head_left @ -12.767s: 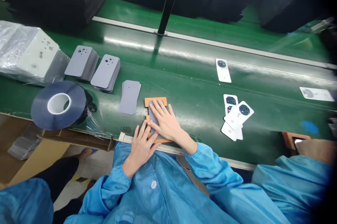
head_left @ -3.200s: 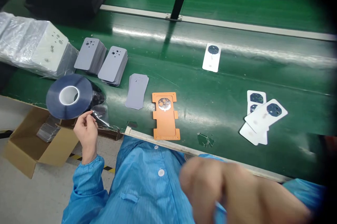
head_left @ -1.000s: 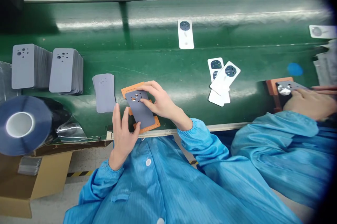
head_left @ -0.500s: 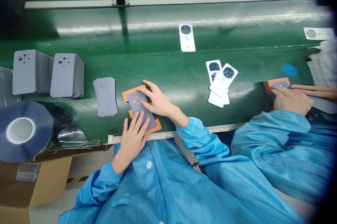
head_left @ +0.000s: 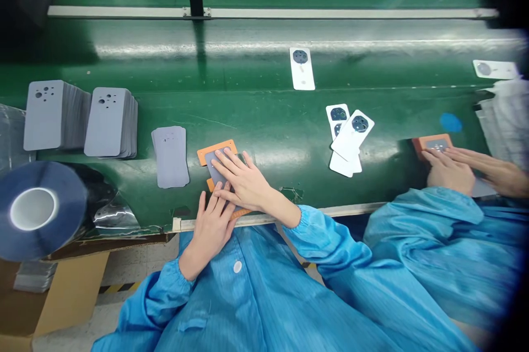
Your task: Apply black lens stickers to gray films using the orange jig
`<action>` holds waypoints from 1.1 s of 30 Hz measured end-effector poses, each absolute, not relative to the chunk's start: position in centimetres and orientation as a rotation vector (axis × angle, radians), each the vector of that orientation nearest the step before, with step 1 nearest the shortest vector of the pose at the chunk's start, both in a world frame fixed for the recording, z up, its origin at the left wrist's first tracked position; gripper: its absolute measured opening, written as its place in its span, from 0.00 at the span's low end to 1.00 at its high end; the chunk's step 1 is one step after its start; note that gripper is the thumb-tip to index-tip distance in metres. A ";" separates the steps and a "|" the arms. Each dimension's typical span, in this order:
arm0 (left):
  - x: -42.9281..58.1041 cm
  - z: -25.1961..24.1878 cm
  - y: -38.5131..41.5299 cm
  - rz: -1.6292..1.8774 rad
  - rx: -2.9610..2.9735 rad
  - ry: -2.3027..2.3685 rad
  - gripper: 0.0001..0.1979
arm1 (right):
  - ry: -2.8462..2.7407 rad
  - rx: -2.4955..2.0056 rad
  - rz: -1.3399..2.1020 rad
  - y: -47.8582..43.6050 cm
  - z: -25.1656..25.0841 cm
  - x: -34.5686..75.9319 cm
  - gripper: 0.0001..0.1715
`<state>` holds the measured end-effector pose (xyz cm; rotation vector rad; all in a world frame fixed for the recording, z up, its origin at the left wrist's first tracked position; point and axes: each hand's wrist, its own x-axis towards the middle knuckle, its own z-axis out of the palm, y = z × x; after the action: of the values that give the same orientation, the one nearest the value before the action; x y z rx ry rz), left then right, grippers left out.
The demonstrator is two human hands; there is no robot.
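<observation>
An orange jig (head_left: 215, 150) lies near the front edge of the green belt (head_left: 264, 65). A grey sheet (head_left: 214, 167) rests on top of it. My right hand (head_left: 242, 184) lies flat on that sheet, fingers stretched out and pressed down. My left hand (head_left: 212, 222) sits just below, fingers flat on the sheet's lower end at the belt's edge. Both hands cover most of the sheet and jig.
Left of the jig lie a thin grey stack (head_left: 170, 156) and two taller stacks (head_left: 108, 122), (head_left: 45, 115). A blue film roll (head_left: 37, 209) sits far left. White camera-hole cards (head_left: 349, 140), (head_left: 301, 68) lie to the right. A co-worker's hands (head_left: 450, 170) press on another orange jig.
The grey sheet, held tilted over the jig a second ago, now lies flat on it. My right hand has flattened on top and my left has slid up under it.
</observation>
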<state>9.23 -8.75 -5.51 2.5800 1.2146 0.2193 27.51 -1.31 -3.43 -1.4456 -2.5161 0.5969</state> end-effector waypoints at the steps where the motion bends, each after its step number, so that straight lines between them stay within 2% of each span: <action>1: 9.2 -5.5 -8.8 0.227 2.578 1.212 0.25 | -2.510 -1.444 0.615 -1.2 -3.4 27.6 0.44; 5: 9.3 -5.2 -8.8 0.301 2.520 1.234 0.28 | -2.397 -1.410 0.731 -1.3 -3.4 28.5 0.40; 8: 9.3 -4.9 -8.7 0.468 2.388 1.213 0.30 | -2.151 -1.571 0.710 -2.1 -3.8 29.3 0.39; 13: 8.9 -4.0 -8.2 1.000 1.875 1.210 0.15 | -1.988 -1.793 0.807 -3.8 -3.4 29.5 0.35; 15: 8.6 -3.7 -7.9 1.108 1.680 1.271 0.13 | -1.962 -1.768 0.829 -4.4 -2.3 29.1 0.34; 21: 7.5 -3.1 -6.4 1.142 1.095 1.315 0.24 | -2.024 -1.272 1.047 -5.6 1.9 27.6 0.26; 26: 6.6 -3.4 -5.8 1.117 0.805 1.288 0.28 | -1.947 -1.401 1.117 -5.3 1.8 26.7 0.21; 29: 6.2 -3.5 -5.8 1.155 0.718 1.287 0.29 | -1.878 -1.467 1.193 -4.9 1.0 26.4 0.23; 33: 5.8 -3.3 -5.5 1.208 0.670 1.276 0.29 | -1.719 -1.417 1.537 -4.7 0.1 25.8 0.31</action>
<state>5.80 -5.50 -3.30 0.6703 1.2762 1.2083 25.84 -4.65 0.09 -1.4173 -1.7191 1.5368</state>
